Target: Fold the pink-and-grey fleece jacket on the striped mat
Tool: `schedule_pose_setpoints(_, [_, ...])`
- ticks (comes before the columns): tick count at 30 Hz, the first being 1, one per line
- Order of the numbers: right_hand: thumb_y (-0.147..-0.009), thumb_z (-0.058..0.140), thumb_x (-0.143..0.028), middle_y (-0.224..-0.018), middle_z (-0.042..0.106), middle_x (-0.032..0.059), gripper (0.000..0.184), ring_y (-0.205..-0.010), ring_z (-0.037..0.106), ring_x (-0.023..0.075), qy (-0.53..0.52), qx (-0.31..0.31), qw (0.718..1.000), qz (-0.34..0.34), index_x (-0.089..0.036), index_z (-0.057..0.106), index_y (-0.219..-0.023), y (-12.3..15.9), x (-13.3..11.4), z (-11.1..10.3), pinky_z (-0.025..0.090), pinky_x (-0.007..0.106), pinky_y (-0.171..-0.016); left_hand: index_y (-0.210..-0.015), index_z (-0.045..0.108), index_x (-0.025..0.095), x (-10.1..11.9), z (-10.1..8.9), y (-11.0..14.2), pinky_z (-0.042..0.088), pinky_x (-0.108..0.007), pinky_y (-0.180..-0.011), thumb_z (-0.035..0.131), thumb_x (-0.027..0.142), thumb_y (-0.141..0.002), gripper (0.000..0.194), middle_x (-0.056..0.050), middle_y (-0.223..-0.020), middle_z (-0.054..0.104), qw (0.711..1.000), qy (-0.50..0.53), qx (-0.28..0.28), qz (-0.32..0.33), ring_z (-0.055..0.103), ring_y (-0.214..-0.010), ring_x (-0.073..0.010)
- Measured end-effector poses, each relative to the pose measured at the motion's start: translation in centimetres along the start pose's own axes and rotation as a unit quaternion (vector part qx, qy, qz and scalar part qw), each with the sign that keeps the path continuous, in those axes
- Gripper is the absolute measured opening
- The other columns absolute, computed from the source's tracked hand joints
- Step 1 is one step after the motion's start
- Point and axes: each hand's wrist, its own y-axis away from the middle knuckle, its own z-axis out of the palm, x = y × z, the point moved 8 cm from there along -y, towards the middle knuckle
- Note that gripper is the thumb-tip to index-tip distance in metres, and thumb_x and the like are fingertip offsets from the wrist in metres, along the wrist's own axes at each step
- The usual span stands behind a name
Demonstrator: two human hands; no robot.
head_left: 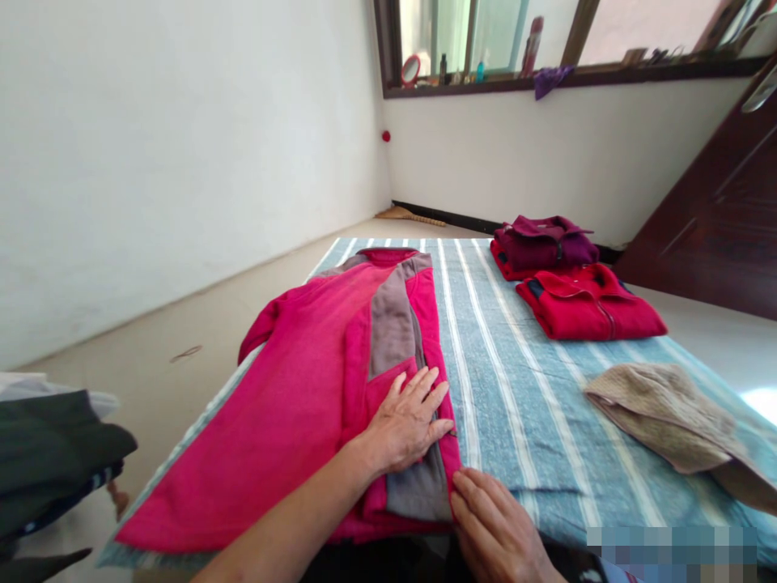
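Observation:
A pink jacket [291,405] with grey panels lies spread face down or partly folded on the striped cloth, its right side turned inward into a straight edge. My left hand [404,421] rests flat on the grey and pink folded part, fingers spread and palm down. At the jacket's lower right corner is my right hand [501,526]. Its fingers are bent together over the edge, and its thumb is hidden. One sleeve hangs out at the jacket's far left.
Folded red jacket [598,304] and purple jacket [546,241] are stacked at the back right of the striped cloth [503,389]. A beige knitted item [668,413] lies at the right. Dark clothes [57,453] sit at the lower left. Behind are walls, a windowsill and a door [710,210].

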Motion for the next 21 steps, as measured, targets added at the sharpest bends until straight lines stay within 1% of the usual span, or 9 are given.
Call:
schedule_pose_setpoints(3, [-0.087, 0.044, -0.006, -0.101, 0.072, 0.0158, 0.027, -0.105, 0.065, 0.0267, -0.010, -0.005, 1.000, -0.006, -0.008, 0.063, -0.106, 0.3, 0.1, 0.0, 0.058, 0.039, -0.084, -0.144, 0.037, 0.020, -0.2, 0.1, 0.4, 0.020, -0.051, -0.114, 0.042, 0.049, -0.095, 0.057, -0.012, -0.155, 0.028, 1.000, -0.003, 0.017, 0.004, 0.021, -0.144, -0.0261])
schedule_pose_setpoints(5, [-0.087, 0.043, -0.006, -0.101, 0.072, 0.0155, 0.028, -0.104, 0.065, 0.0264, -0.006, -0.013, 1.000, -0.015, -0.008, 0.063, -0.106, 0.0, 0.1, -0.2, 0.059, 0.038, -0.083, -0.143, 0.037, 0.020, -0.2, 0.1, 0.5, 0.020, -0.051, -0.114, 0.041, 0.050, -0.095, 0.056, -0.012, -0.155, 0.028, 1.000, 0.000, 0.020, 0.007, 0.022, -0.143, -0.0259])
schedule_pose_setpoints(9, [-0.088, 0.043, -0.010, -0.102, 0.071, 0.0159, 0.026, -0.102, 0.066, 0.0270, 0.005, -0.018, 0.999, -0.029, -0.010, 0.065, -0.102, -1.7, -0.3, -0.9, 0.059, 0.038, -0.081, -0.142, 0.038, 0.021, 0.0, 0.1, 0.5, 0.020, -0.051, -0.113, 0.035, 0.054, -0.096, 0.057, -0.012, -0.155, 0.029, 0.999, 0.012, 0.032, 0.012, 0.022, -0.143, -0.0254])
schedule_pose_setpoints(11, [-0.088, 0.042, -0.010, -0.105, 0.071, 0.0151, 0.027, -0.104, 0.066, 0.0276, 0.009, -0.025, 0.999, -0.037, -0.012, 0.065, -0.103, -2.5, -0.7, -0.9, 0.058, 0.041, -0.082, -0.142, 0.038, 0.021, 0.0, 0.1, 0.5, 0.019, -0.051, -0.114, 0.033, 0.055, -0.096, 0.057, -0.012, -0.154, 0.029, 0.999, 0.014, 0.039, 0.014, 0.022, -0.143, -0.0251])
schedule_pose_setpoints(13, [-0.088, 0.038, -0.007, -0.104, 0.071, 0.0128, 0.032, -0.104, 0.066, 0.0270, 0.013, -0.033, 0.998, -0.056, -0.013, 0.065, -0.105, -2.8, -1.3, -0.5, 0.058, 0.041, -0.082, -0.142, 0.038, 0.021, 0.0, 0.1, 0.6, 0.019, -0.050, -0.114, 0.033, 0.055, -0.096, 0.057, -0.011, -0.155, 0.029, 0.999, 0.013, 0.041, 0.013, 0.023, -0.143, -0.0251])
schedule_pose_setpoints(16, [-0.092, 0.031, -0.006, -0.101, 0.073, 0.0093, 0.038, -0.099, 0.068, 0.0236, 0.026, -0.034, 0.995, -0.092, -0.015, 0.066, -0.104, -2.5, -1.8, 0.2, 0.059, 0.035, -0.079, -0.142, 0.039, 0.021, -0.1, 0.0, 0.8, 0.020, -0.050, -0.114, 0.035, 0.055, -0.096, 0.057, -0.011, -0.154, 0.030, 0.999, 0.010, 0.042, 0.011, 0.023, -0.143, -0.0251])
schedule_pose_setpoints(18, [-0.094, 0.035, -0.010, -0.100, 0.073, 0.0074, 0.033, -0.097, 0.069, 0.0212, 0.037, -0.021, 0.994, -0.100, -0.017, 0.066, -0.104, -2.0, -1.6, 0.5, 0.059, 0.030, -0.079, -0.142, 0.039, 0.021, 0.0, -0.2, 0.9, 0.021, -0.050, -0.114, 0.036, 0.054, -0.096, 0.057, -0.011, -0.154, 0.031, 0.999, 0.013, 0.044, 0.012, 0.023, -0.143, -0.0248])
schedule_pose_setpoints(21, [-0.094, 0.046, -0.015, -0.096, 0.074, 0.0040, 0.022, -0.094, 0.070, 0.0179, 0.055, 0.013, 0.993, -0.102, -0.022, 0.066, -0.100, -1.5, -1.2, 0.7, 0.058, 0.025, -0.080, -0.142, 0.039, 0.022, -0.1, -0.3, 1.0, 0.023, -0.051, -0.113, 0.042, 0.052, -0.094, 0.056, -0.011, -0.154, 0.031, 0.999, 0.011, 0.042, 0.008, 0.024, -0.142, -0.0255])
